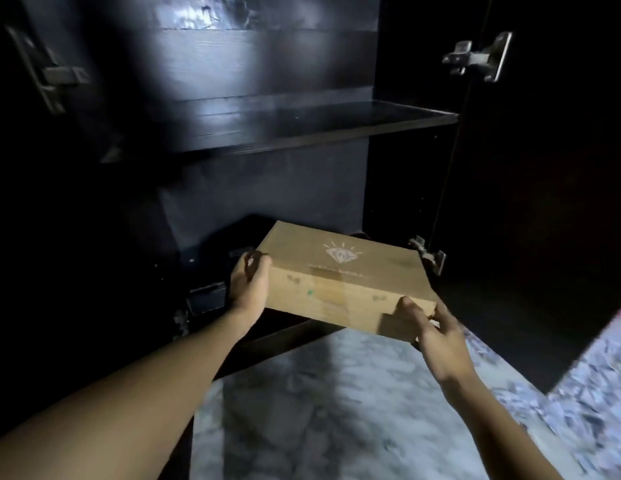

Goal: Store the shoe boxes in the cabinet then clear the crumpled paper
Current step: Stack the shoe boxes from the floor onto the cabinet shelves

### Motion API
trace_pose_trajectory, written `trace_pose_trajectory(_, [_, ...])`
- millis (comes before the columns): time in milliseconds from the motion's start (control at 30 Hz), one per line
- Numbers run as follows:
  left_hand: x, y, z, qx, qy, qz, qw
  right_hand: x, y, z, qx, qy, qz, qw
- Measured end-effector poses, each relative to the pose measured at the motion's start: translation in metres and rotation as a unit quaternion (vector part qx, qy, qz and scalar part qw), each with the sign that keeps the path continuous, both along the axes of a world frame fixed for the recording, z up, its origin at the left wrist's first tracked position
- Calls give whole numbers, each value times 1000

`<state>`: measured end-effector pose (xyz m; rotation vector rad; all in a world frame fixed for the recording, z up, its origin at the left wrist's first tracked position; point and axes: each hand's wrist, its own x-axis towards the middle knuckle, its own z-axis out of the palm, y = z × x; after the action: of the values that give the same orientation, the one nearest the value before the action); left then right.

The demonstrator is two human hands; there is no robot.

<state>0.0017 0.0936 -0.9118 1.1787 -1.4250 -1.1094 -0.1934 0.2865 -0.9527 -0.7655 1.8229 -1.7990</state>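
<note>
left hand (248,285) gripping shoe box (340,282) end | right hand (428,327) fingers pinching near corner | box probably hovering at dark cabinet (267,133) bottom

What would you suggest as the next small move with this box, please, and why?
Probably push the box straight into the lower compartment of the cabinet: left hand and right hand grip its ends, its far end is inside below the shelf, its near corner hangs over the floor.
</note>
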Motion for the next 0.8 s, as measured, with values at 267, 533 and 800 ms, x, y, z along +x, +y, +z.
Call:
trace_pose_trajectory(267, [27, -28, -10, 4, 37, 126, 991, 13, -69, 9, 2, 22, 29, 999])
trace_pose_trajectory(533, [47, -61, -25, 18, -1, 160, 987, 12, -157, -2, -26, -16, 64, 998])
trace_pose_trajectory(800, [64, -98, -34, -43, -346, 105, 932, 29, -235, -28, -35, -7, 97, 995])
